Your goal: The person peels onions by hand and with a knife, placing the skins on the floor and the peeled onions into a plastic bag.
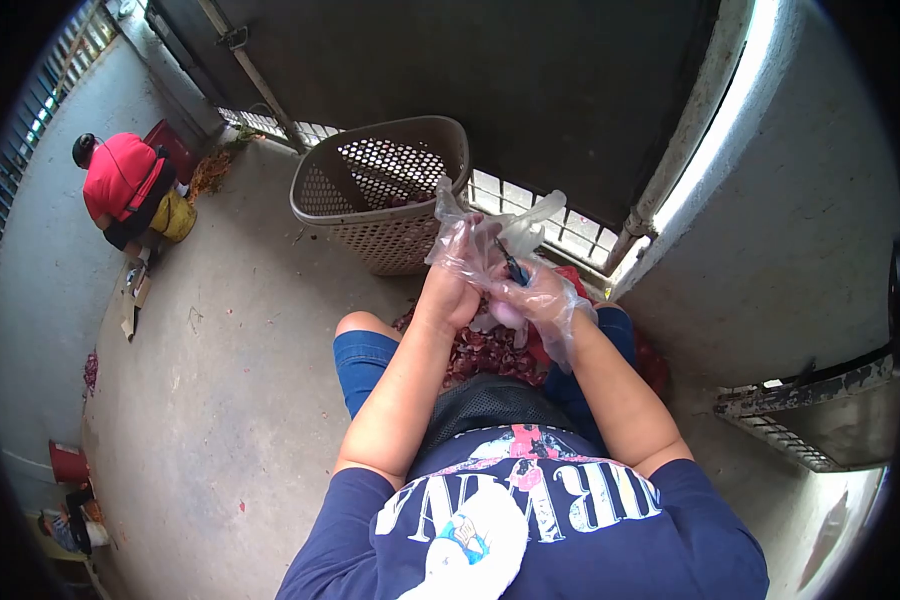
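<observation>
Both of my hands wear loose clear plastic gloves and meet in front of me over my lap. In my right hand (542, 292) is a small knife (515, 268) with a dark blue handle, its blade pointing up toward the other hand. My left hand (458, 265) is closed beside the blade, but I cannot tell what its fingers hold under the crumpled plastic. A pale pink peeled onion (507, 313) shows just under my right hand. Below, between my knees, lies a heap of dark red onions and skins (475, 355).
A tall perforated plastic basket (340, 220) stands ahead, with red onions (400, 200) inside. Red cloth or netting (568, 275) shows behind my right hand. Another person (125, 180) bends over by the left wall, near a red container (173, 150). A dark gate (470, 70) closes the front.
</observation>
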Motion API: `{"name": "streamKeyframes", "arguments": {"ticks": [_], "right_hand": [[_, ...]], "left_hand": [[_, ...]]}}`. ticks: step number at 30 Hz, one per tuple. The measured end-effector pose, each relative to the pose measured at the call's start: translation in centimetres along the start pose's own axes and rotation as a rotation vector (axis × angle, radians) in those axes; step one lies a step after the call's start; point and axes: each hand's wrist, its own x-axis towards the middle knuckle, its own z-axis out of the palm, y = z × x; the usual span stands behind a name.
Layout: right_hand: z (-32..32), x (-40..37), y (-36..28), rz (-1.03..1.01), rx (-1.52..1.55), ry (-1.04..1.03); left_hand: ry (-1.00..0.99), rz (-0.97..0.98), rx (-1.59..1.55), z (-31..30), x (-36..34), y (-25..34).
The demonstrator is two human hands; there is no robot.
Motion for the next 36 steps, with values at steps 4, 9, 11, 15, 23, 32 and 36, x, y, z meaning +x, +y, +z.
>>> {"name": "streamKeyframes", "arguments": {"ticks": [4,9,11,15,23,32,36], "right_hand": [[-0.3,-3.0,-4.3,0.144,0.559,-0.12],[0.3,-2.5,-2.5,0.137,0.697,-0.251],[0.5,-2.6,-2.3,0.13,0.75,-0.3],[1.0,-3.1,-2.8,0.157,0.752,-0.275],[1.6,-3.3,-2.1,0.199,0.726,-0.318],[1.8,-3.6,-3.2,0.166,0.705,-0.491],[2.0,-3.9,-3.2,0.179,0.738,-0.416]], "left_hand": [[0.01,-0.032,-0.118,-0.7,0.3,-0.1],[0.085,-0.21,-0.137,-1.9,0.9,-0.3],[0.148,-0.226,-0.122,-1.9,0.9,-0.3],[0.037,-0.294,-0.038,-4.7,1.7,-1.5],[0.195,-0.247,-0.105,-4.1,-0.1,-1.5],[-0.048,-0.14,-0.264,-3.7,-0.2,-1.3],[-0.096,-0.352,-0.198,-2.1,-0.6,-0.1]]}}
